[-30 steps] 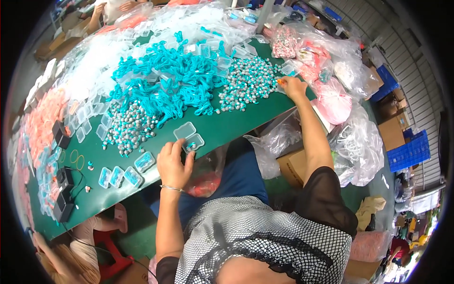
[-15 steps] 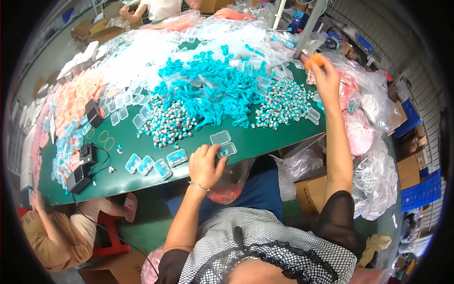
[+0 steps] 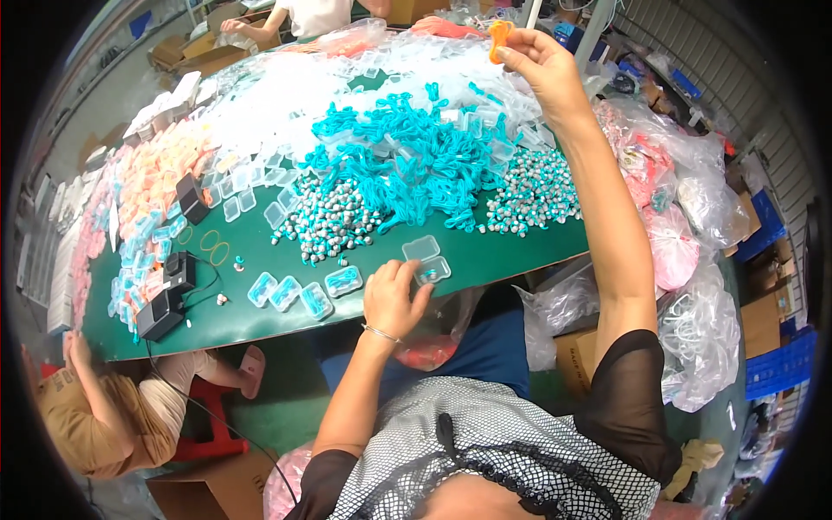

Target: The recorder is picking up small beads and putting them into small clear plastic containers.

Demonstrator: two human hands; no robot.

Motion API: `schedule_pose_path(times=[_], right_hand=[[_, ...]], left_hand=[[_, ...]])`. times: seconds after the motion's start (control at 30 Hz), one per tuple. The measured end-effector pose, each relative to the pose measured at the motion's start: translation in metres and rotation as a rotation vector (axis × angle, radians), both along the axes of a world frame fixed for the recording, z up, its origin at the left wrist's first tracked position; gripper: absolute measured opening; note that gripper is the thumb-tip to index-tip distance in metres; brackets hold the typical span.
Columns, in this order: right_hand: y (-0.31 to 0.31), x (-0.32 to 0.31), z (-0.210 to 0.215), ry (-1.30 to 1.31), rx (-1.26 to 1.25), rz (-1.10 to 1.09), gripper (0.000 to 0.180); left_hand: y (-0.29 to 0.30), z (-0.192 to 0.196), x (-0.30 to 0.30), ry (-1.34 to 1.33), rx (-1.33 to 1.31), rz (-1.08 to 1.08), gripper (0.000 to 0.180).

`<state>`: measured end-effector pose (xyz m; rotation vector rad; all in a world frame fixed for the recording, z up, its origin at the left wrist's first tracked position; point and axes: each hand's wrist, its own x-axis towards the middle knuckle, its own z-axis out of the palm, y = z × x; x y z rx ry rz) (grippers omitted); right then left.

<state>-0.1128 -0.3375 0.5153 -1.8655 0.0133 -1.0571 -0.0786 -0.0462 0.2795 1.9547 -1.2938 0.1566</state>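
Note:
My right hand (image 3: pixel 539 62) is raised over the far part of the table, pinching a small orange bundle of cord (image 3: pixel 498 42). At the table's front edge my left hand (image 3: pixel 394 299) has its thumb and fingers on the side of a small clear plastic box (image 3: pixel 431 269). That box lies with its lid folded back, and something small and teal is inside. Left of it sit several closed clear boxes (image 3: pixel 315 302) with teal contents. Beyond them rises a heap of teal cord bundles (image 3: pixel 416 173), flanked by two piles of grey-and-teal beads or plugs (image 3: pixel 334 217) (image 3: pixel 533 192).
Clear empty boxes (image 3: pixel 260 95) cover the far table. Peach-coloured bundles (image 3: pixel 165 173) and black devices (image 3: pixel 179 271) with a cable lie at left. Plastic bags (image 3: pixel 693 208) crowd the right. One person (image 3: pixel 113 416) sits at left, another (image 3: pixel 308 17) is across the table.
My right hand has moved up and to the left with the orange bundle, away from the bags at right. My left hand stays at the open box. The view has shifted slightly.

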Motion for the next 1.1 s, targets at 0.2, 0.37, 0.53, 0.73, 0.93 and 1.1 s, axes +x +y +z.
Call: schedule_pose_path(times=[0.2, 0.37, 0.53, 0.73, 0.93, 1.1], right_hand=[[-0.013, -0.027, -0.004, 0.002, 0.017, -0.034, 0.030], [-0.009, -0.044, -0.015, 0.022, 0.038, -0.065, 0.029], [-0.034, -0.108, -0.076, 0.077, -0.038, -0.366, 0.026], [-0.111, -0.206, -0.185, 0.452, -0.260, -0.977, 0.023], [-0.121, -0.214, -0.217, 0.742, -0.464, -1.072, 0.016], [-0.133, -0.232, -0.226, 0.922, -0.622, -1.198, 0.020]], left_hand=[[-0.001, 0.000, 0.001, -0.034, -0.052, -0.009, 0.035], [0.001, -0.002, 0.000, -0.028, -0.038, 0.006, 0.035], [-0.001, -0.002, -0.001, -0.029, -0.041, 0.004, 0.036], [-0.006, 0.000, 0.001, -0.041, -0.009, -0.002, 0.035], [-0.001, -0.004, 0.002, -0.060, 0.030, 0.049, 0.039], [-0.005, 0.002, -0.001, -0.062, -0.023, 0.008, 0.037]])
